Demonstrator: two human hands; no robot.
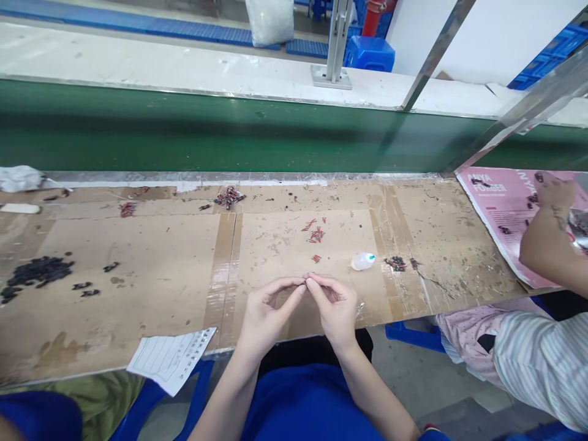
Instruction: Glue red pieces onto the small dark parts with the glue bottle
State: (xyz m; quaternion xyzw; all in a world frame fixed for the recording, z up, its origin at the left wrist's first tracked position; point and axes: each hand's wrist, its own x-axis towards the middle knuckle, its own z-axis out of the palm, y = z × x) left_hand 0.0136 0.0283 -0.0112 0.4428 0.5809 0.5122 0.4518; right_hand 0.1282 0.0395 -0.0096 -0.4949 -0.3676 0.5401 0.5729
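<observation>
My left hand (pixel 266 309) and my right hand (pixel 334 304) meet fingertip to fingertip above the cardboard-covered bench. Thumb and fingers of both are pinched together, and whatever lies between them is too small and covered to name. Just beyond the fingers are small red parts with dark tips (pixel 316 234), in a loose group, with a smaller cluster of red parts (pixel 316 259) nearer me. A translucent white bottle with a blue tip (pixel 362 261) lies to the right of my right hand. Beside it is a little pile of dark and red parts (pixel 395 264).
A heap of black pieces (pixel 39 272) lies at the far left. Another pile of red and dark parts (pixel 228 197) sits towards the back. A paper sheet (pixel 172 358) overhangs the front edge. At right, a co-worker's arm (pixel 551 239) reaches over a pink sheet (pixel 491 202). A green wall (pixel 206 135) bounds the back.
</observation>
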